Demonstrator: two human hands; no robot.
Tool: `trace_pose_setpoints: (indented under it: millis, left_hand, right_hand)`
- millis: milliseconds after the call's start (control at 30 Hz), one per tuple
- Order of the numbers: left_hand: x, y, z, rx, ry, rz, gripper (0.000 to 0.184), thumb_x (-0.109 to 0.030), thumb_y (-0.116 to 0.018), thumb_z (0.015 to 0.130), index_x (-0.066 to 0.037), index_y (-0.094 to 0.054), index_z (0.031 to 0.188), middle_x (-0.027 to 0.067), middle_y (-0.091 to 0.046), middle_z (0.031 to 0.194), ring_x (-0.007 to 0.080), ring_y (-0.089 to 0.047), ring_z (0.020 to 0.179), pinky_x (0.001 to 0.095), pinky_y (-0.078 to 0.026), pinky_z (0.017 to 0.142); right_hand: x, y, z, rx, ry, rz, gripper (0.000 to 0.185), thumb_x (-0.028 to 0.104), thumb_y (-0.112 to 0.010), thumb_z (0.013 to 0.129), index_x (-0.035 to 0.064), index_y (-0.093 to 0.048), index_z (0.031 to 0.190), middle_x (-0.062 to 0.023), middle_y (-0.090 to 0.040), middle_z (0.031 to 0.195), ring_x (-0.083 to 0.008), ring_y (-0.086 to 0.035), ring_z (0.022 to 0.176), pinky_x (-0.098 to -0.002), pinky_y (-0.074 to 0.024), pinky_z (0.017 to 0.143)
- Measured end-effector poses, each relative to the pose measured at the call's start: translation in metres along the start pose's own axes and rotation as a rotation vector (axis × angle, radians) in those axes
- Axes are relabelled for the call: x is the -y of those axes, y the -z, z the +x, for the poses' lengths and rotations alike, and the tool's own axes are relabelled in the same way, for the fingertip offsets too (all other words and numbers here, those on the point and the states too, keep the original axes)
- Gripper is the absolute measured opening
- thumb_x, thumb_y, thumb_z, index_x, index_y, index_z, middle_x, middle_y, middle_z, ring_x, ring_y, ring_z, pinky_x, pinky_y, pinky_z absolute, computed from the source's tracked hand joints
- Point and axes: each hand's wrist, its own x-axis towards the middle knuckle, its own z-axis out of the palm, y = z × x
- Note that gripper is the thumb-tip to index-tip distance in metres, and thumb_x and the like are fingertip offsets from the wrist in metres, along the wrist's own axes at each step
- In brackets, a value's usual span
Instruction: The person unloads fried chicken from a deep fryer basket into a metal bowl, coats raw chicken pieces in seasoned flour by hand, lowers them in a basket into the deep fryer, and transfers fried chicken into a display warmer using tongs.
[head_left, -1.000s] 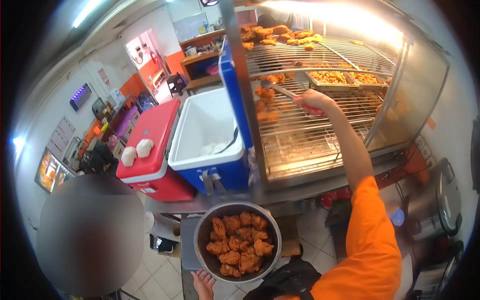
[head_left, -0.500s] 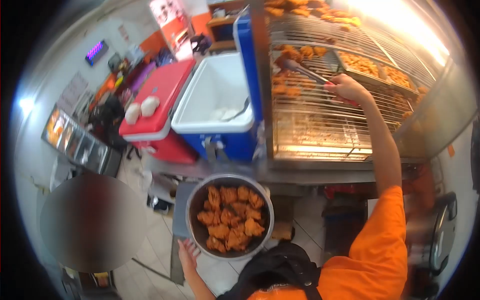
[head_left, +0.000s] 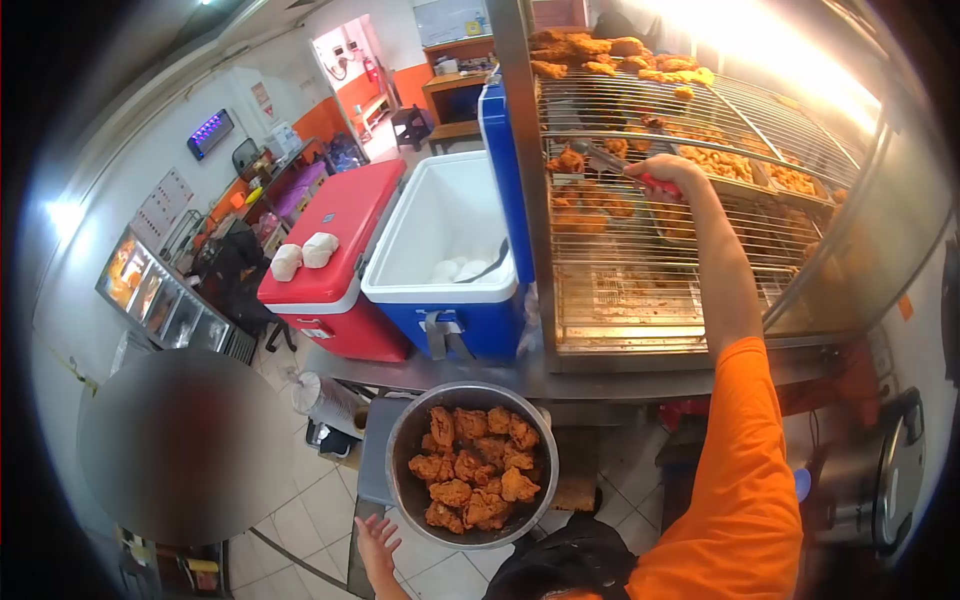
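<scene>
My right hand (head_left: 670, 177) is wrapped round the red handle of metal tongs (head_left: 605, 157), reaching into the lit display warmer (head_left: 640, 345). The tongs' tips are beside a piece of fried chicken (head_left: 567, 161) on a wire rack; whether they grip it I cannot tell. Below, a round steel pot (head_left: 549, 440) holds several pieces of fried chicken (head_left: 470, 466). My left hand (head_left: 377, 541) is near the pot's lower left rim, fingers spread and holding nothing.
A red cooler (head_left: 335, 225) with two white bundles (head_left: 303, 256) on its lid stands left of an open blue cooler (head_left: 440, 230). Trays of small fried pieces (head_left: 715, 160) sit in the warmer. A rice cooker (head_left: 897, 470) is at the far right.
The view has shifted. My right hand and the tongs have shifted within the warmer, still over the left side of its racks. My left hand has moved slightly away from the pot.
</scene>
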Motion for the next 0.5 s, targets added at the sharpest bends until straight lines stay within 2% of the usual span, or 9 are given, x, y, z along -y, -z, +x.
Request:
trace_pose_setpoints:
  millis: [133, 167, 233, 333, 367, 433, 500]
  left_hand:
    - [0.014, 0.017, -0.021, -0.100, 0.003, -0.033, 0.072, -0.063, -0.031, 0.082, -0.004, -0.036, 0.123, 0.0181, -0.047, 0.114, 0.0328, -0.049, 0.100, 0.0504, -0.038, 0.078]
    - [0.016, 0.020, -0.026, -0.105, 0.013, -0.062, 0.071, -0.064, -0.031, 0.082, -0.005, -0.036, 0.123, 0.0179, -0.044, 0.117, 0.0329, -0.047, 0.103, 0.0525, -0.035, 0.082]
    - [0.017, 0.018, -0.029, -0.116, 0.018, -0.094, 0.071, -0.064, -0.031, 0.081, -0.006, -0.036, 0.122, 0.0176, -0.042, 0.120, 0.0330, -0.044, 0.106, 0.0546, -0.032, 0.085]
    - [0.019, 0.008, -0.032, -0.163, 0.041, -0.124, 0.070, -0.064, -0.031, 0.081, -0.007, -0.035, 0.122, 0.0180, -0.041, 0.121, 0.0330, -0.044, 0.106, 0.0551, -0.032, 0.085]
    - [0.021, 0.004, -0.028, -0.147, 0.024, -0.119, 0.070, -0.063, -0.031, 0.082, -0.006, -0.036, 0.122, 0.0180, -0.044, 0.119, 0.0323, -0.047, 0.103, 0.0522, -0.035, 0.082]
    - [0.020, -0.005, -0.024, -0.103, 0.008, -0.095, 0.071, -0.063, -0.030, 0.083, -0.004, -0.036, 0.123, 0.0175, -0.046, 0.116, 0.0311, -0.050, 0.099, 0.0485, -0.038, 0.079]
    - [0.016, -0.015, -0.014, -0.045, 0.005, -0.067, 0.072, -0.063, -0.030, 0.082, -0.004, -0.036, 0.123, 0.0166, -0.047, 0.116, 0.0297, -0.050, 0.099, 0.0461, -0.038, 0.080]
  right_hand:
    - [0.002, -0.002, 0.011, 0.039, 0.042, -0.033, 0.029, 0.036, -0.060, 0.080, 0.0080, -0.053, 0.076, 0.0003, -0.046, 0.053, -0.0031, -0.036, 0.033, -0.0170, -0.0257, 0.028]
    - [0.003, -0.006, 0.014, -0.030, 0.080, -0.094, 0.030, 0.037, -0.059, 0.081, 0.0073, -0.055, 0.079, 0.0006, -0.046, 0.052, -0.0032, -0.035, 0.033, -0.0181, -0.0260, 0.028]
    - [-0.003, -0.002, 0.029, 0.058, 0.171, -0.091, 0.031, 0.038, -0.058, 0.080, 0.0067, -0.055, 0.080, 0.0005, -0.045, 0.051, -0.0039, -0.036, 0.033, -0.0183, -0.0260, 0.029]
    - [-0.007, 0.004, 0.025, 0.153, 0.117, -0.064, 0.033, 0.039, -0.058, 0.080, 0.0061, -0.055, 0.079, 0.0004, -0.045, 0.050, -0.0049, -0.037, 0.033, -0.0195, -0.0258, 0.029]
    - [-0.002, 0.003, 0.017, 0.160, 0.111, -0.069, 0.033, 0.039, -0.058, 0.080, 0.0061, -0.055, 0.079, 0.0004, -0.045, 0.050, -0.0049, -0.037, 0.033, -0.0195, -0.0258, 0.029]
    - [0.007, -0.004, 0.000, -0.082, 0.165, -0.438, 0.032, 0.039, -0.057, 0.081, 0.0070, -0.056, 0.079, 0.0006, -0.044, 0.050, -0.0062, -0.036, 0.034, -0.0218, -0.0274, 0.030]
    - [0.002, -0.002, 0.001, -0.272, 0.213, -0.588, 0.034, 0.040, -0.053, 0.084, 0.0083, -0.058, 0.094, 0.0002, -0.046, 0.055, -0.0070, -0.038, 0.040, -0.0233, -0.0323, 0.035]
